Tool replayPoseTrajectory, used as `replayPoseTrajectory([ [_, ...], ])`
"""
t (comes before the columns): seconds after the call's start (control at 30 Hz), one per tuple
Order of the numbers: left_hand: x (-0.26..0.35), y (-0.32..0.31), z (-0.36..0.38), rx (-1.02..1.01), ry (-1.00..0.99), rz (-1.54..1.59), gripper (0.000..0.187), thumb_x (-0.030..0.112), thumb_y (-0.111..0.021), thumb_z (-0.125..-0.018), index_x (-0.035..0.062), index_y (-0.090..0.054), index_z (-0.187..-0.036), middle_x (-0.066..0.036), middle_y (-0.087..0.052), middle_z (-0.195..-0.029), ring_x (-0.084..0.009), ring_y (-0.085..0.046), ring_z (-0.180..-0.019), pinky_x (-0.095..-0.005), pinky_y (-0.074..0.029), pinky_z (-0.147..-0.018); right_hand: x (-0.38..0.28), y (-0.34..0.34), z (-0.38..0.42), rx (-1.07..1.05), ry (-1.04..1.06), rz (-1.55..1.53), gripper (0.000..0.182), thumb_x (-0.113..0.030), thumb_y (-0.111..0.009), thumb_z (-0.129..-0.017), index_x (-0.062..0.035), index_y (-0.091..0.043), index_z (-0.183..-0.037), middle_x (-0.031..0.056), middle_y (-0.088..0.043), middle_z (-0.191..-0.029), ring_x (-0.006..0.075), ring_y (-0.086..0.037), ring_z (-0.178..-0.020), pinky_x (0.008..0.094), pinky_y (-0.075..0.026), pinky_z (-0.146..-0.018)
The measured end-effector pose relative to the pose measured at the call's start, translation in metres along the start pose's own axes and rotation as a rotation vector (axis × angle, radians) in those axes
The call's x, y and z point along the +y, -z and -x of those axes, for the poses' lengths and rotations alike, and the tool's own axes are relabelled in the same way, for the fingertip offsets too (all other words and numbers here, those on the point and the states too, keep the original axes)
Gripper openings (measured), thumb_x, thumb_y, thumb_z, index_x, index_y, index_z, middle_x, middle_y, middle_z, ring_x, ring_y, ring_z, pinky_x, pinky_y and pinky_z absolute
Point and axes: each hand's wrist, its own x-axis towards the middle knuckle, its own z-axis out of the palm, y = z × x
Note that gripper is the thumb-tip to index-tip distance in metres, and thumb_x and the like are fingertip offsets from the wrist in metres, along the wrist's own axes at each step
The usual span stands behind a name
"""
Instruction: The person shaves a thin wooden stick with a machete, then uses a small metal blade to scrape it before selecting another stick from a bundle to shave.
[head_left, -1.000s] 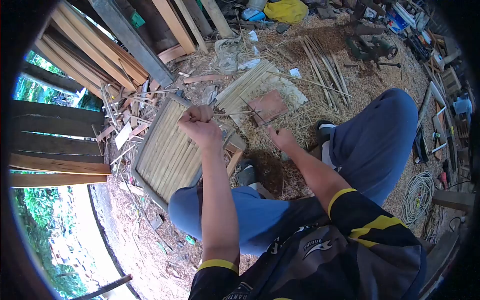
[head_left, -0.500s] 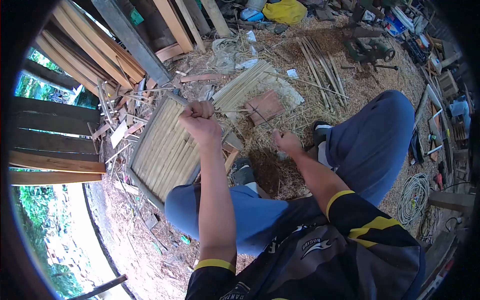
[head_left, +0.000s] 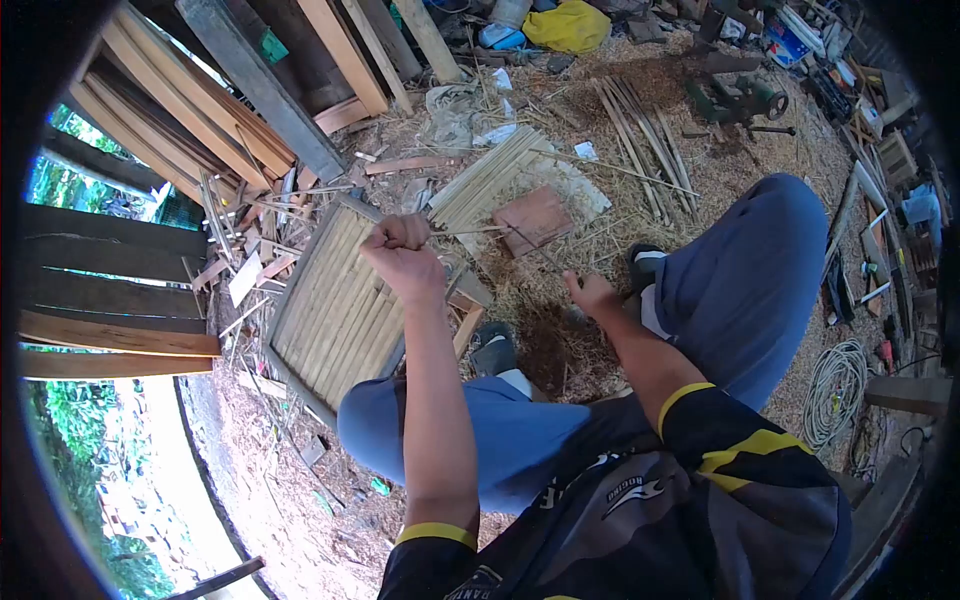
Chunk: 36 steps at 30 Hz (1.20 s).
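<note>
My left hand (head_left: 402, 258) is closed in a fist around the end of a thin pale strip (head_left: 465, 232), which points right over the floor. My right hand (head_left: 592, 294) is closed on a thin dark rod or blade (head_left: 540, 252), whose far end meets the strip's tip. Beneath that meeting point lies a reddish wooden block (head_left: 533, 219). A framed panel of bamboo slats (head_left: 325, 300) stands beside my left hand, and a bundle of pale strips (head_left: 487, 178) lies beyond the block.
Long sticks (head_left: 645, 145) lie on the shavings ahead. A green metal vise or machine (head_left: 737, 100) is at the upper right, with a yellow cloth (head_left: 568, 27) at the top. Coiled rope (head_left: 836, 392) lies at right; planks (head_left: 190, 90) lean at the upper left.
My right hand has moved slightly right and down with the dark tool. The view has shifted a little; my left hand still grips the strip.
</note>
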Motion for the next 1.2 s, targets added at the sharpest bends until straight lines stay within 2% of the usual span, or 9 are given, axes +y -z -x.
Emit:
replayPoseTrajectory([
  [0.13,-0.003,0.008,-0.005,-0.094,0.023,-0.001,0.042,0.034,-0.044,-0.090,0.0133,-0.022,-0.062,0.001,-0.016,-0.057,-0.0143,-0.017,-0.055,-0.0348,-0.017,-0.056,-0.028,-0.014,-0.006,-0.014,-0.087,-0.185,0.083,-0.071,-0.040,-0.097,0.0037,-0.074,-0.103,0.0331,-0.069,-0.103,0.0517,-0.065,-0.104,0.0570,-0.049,-0.095],
  [0.23,-0.003,0.006,-0.006,-0.111,0.031,0.017,0.043,0.034,-0.044,-0.090,0.0129,-0.021,-0.061,0.001,-0.017,-0.056,-0.0146,-0.017,-0.055,-0.0352,-0.016,-0.056,-0.056,0.015,0.012,-0.054,0.083,-0.216,0.081,-0.070,-0.041,-0.097,0.0034,-0.074,-0.101,0.0339,-0.069,-0.101,0.0524,-0.066,-0.100,0.0576,-0.049,-0.094],
  [0.33,0.001,0.003,-0.003,-0.100,0.044,-0.006,0.043,0.035,-0.045,-0.089,0.0127,-0.022,-0.061,0.001,-0.017,-0.056,-0.0149,-0.017,-0.055,-0.0353,-0.016,-0.056,-0.016,-0.038,-0.032,-0.007,-0.002,-0.103,0.079,-0.068,-0.041,-0.097,0.0031,-0.075,-0.099,0.0344,-0.069,-0.099,0.0519,-0.067,-0.099,0.0573,-0.050,-0.091],
  [0.53,-0.003,0.005,-0.004,-0.130,0.016,-0.039,0.045,0.037,-0.046,-0.089,0.0142,-0.022,-0.058,0.001,-0.017,-0.053,-0.0156,-0.016,-0.054,-0.0359,-0.017,-0.057,-0.023,-0.013,-0.009,-0.075,-0.135,-0.150,0.080,-0.069,-0.040,-0.098,0.0030,-0.074,-0.104,0.0331,-0.070,-0.102,0.0498,-0.067,-0.102,0.0556,-0.051,-0.093],
  [0.83,-0.007,0.007,-0.012,-0.261,0.059,-0.031,0.048,0.041,-0.048,-0.089,0.0144,-0.023,-0.058,0.001,-0.020,-0.052,-0.0160,-0.018,-0.055,-0.0360,-0.017,-0.057,-0.115,0.043,0.019,-0.113,0.395,-0.390,0.078,-0.071,-0.044,-0.097,0.0007,-0.073,-0.105,0.0256,-0.072,-0.095,0.0482,-0.069,-0.093,0.0505,-0.053,-0.086],
  [0.93,-0.005,0.005,-0.009,-0.310,0.081,-0.031,0.049,0.041,-0.049,-0.089,0.0145,-0.023,-0.058,0.001,-0.020,-0.052,-0.0161,-0.019,-0.056,-0.0358,-0.017,-0.057,-0.107,0.058,0.023,-0.124,0.355,-0.433,0.076,-0.070,-0.046,-0.097,0.0011,-0.073,-0.105,0.0266,-0.072,-0.095,0.0455,-0.070,-0.091,0.0494,-0.053,-0.084],
  [1.03,-0.006,0.003,-0.009,-0.377,0.077,-0.023,0.052,0.043,-0.050,-0.091,0.0142,-0.022,-0.057,0.001,-0.020,-0.052,-0.0163,-0.020,-0.055,-0.0356,-0.018,-0.057,-0.069,0.040,-0.008,-0.141,0.018,-0.152,0.070,-0.066,-0.050,-0.098,0.0004,-0.073,-0.104,0.0251,-0.072,-0.088,0.0391,-0.071,-0.083,0.0469,-0.053,-0.078],
  [1.13,-0.008,-0.003,-0.007,-0.414,0.107,-0.064,0.057,0.047,-0.051,-0.093,0.0141,-0.022,-0.057,0.001,-0.020,-0.051,-0.0164,-0.020,-0.054,-0.0352,-0.019,-0.057,-0.074,0.046,0.001,-0.090,0.152,-0.193,0.072,-0.067,-0.048,-0.098,-0.0002,-0.074,-0.104,0.0247,-0.073,-0.089,0.0376,-0.072,-0.085,0.0464,-0.054,-0.080],
  [1.2,-0.008,-0.004,-0.012,-0.435,0.140,-0.098,0.059,0.048,-0.052,-0.094,0.0141,-0.022,-0.057,0.001,-0.019,-0.051,-0.0165,-0.020,-0.054,-0.0351,-0.018,-0.056,-0.108,0.066,0.015,-0.146,0.294,-0.318,0.080,-0.069,-0.046,-0.097,0.0053,-0.071,-0.111,0.0332,-0.068,-0.104,0.0467,-0.066,-0.103,0.0499,-0.051,-0.092],
])
